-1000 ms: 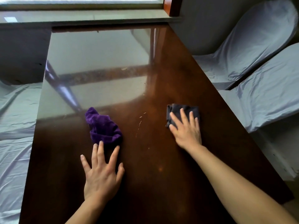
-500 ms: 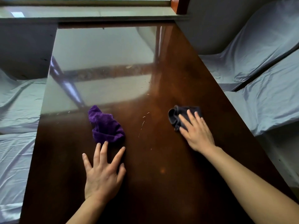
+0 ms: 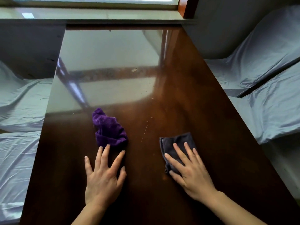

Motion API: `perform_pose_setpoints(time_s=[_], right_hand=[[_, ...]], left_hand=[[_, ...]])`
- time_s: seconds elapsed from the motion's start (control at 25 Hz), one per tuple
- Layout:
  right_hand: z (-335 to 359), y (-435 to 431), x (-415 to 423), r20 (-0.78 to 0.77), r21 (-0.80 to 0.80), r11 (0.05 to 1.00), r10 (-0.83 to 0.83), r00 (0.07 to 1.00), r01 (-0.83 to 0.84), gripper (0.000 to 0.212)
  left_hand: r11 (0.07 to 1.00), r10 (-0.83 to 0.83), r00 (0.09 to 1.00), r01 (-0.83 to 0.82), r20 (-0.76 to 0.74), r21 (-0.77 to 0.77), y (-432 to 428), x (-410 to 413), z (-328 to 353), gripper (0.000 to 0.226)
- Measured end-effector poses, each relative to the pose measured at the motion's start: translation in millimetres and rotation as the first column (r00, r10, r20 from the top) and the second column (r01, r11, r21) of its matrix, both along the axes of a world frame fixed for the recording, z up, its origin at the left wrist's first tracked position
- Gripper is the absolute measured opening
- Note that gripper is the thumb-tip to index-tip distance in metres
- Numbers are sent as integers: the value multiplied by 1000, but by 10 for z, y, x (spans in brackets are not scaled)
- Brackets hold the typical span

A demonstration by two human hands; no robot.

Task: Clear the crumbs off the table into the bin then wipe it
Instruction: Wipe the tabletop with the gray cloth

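A long, glossy dark brown table (image 3: 186,88) runs away from me toward a window. My right hand (image 3: 190,171) lies flat with spread fingers on a dark grey cloth (image 3: 175,143), pressing it onto the table at centre right. My left hand (image 3: 103,176) rests flat on the wood, fingers apart, its fingertips touching the near edge of a crumpled purple cloth (image 3: 108,129). A few pale crumbs and streaks (image 3: 146,126) lie between the two cloths. No bin is in view.
Chairs draped in pale blue-grey fabric stand along the right side (image 3: 263,75) and the left side (image 3: 17,111) of the table. A window sill (image 3: 97,13) borders the far end. One small pale speck (image 3: 134,70) lies farther up the tabletop.
My right hand has slid the grey cloth toward me and to the left across the table. The left hand and purple cloth have stayed in place.
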State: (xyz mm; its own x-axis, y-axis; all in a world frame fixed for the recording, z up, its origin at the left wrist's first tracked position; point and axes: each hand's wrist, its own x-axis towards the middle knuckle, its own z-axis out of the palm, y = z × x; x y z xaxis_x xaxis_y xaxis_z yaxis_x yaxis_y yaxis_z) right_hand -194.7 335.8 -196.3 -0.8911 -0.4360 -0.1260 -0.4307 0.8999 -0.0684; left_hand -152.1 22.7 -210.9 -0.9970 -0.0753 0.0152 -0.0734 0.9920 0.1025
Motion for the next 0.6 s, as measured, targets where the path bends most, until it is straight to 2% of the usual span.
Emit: perform_pose_setpoints(time_s=[0.12, 0.28, 0.44, 0.52, 0.6], right_hand=[[42, 22, -466, 6, 15, 999, -33, 999, 33, 61], [89, -341, -1538, 40, -25, 957, -287, 957, 288, 63], [120, -800, -2376, 105, -71, 896, -430, 897, 438, 57], [135, -1018, -2576, 134, -107, 886, -436, 890, 451, 52], [139, -1106, -2570, 129, -120, 936, -316, 940, 331, 49]], left_hand=[[1000, 7, 1000, -7, -12, -5, -1, -4, -24, 58], [1000, 18, 1000, -18, -5, 8, 0, -16, 14, 57], [999, 41, 999, -42, 2, 23, 23, -17, 46, 57], [999, 43, 999, -44, 4, 26, 7, -25, 44, 57], [999, 39, 999, -40, 3, 32, 1, -18, 35, 58]])
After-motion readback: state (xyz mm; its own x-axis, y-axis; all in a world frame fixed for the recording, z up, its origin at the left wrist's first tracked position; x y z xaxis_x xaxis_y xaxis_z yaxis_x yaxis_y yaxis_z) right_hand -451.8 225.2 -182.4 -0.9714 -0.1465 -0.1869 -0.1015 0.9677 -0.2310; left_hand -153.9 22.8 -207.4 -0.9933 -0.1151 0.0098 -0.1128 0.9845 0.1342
